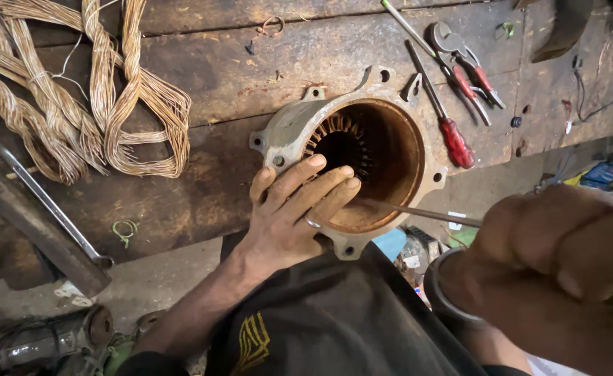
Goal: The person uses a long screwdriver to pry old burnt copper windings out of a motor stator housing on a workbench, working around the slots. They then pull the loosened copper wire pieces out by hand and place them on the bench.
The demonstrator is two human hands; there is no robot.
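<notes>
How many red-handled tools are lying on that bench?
2: a red-handled screwdriver just right of the motor housing, and red-handled pliers beyond it near the bench's far edge. Others may lie outside the view.

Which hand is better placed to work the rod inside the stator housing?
Right hand: it grips the rod, whose tip reaches into the housing. Left hand lies flat on the rim, steadying it.

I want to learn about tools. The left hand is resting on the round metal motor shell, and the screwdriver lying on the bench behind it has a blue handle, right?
Not quite. The head view shows the screwdriver has a red handle, not blue. The rest holds: the left hand rests on the round metal motor shell, and the screwdriver lies on the bench behind it.
</notes>
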